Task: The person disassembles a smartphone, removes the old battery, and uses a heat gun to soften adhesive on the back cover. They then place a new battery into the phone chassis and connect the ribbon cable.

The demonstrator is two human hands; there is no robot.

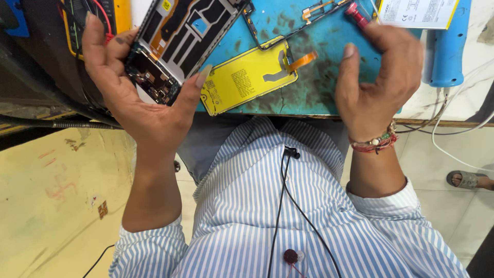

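Left hand [141,98] pinching opened phone [177,44] by thumb and fingers, right hand [378,77] loosely curled around red-tipped tool [356,14]; risk: phone slipping off bench edge, tool tip gouging exposed board.

Screwdriver [356,14] shaft behind right fingers [383,38]

Place: small phone-repair workshop or stall.
Surface: worn teal work mat [329,77], stained and scuffed dark, laid on a pale stone-look surface [478,67] with a wooden front edge.
Parts on mat: opened phone chassis [180,41] with bare circuit board; yellow panel with orange flex ribbon [249,80]; thin black frame piece [278,36]; white flat battery pack [417,11] at far right.
Tools: red-handled screwdriver [356,14]; blue handheld tool [446,51] at right; yellow meter with red and black leads [95,20] at far left.
Cabling: white wires [453,128] hanging off the right edge; black cables [46,98] at left.
Floor: pale tiles [442,175]; another person's sandalled foot [468,180] at right.
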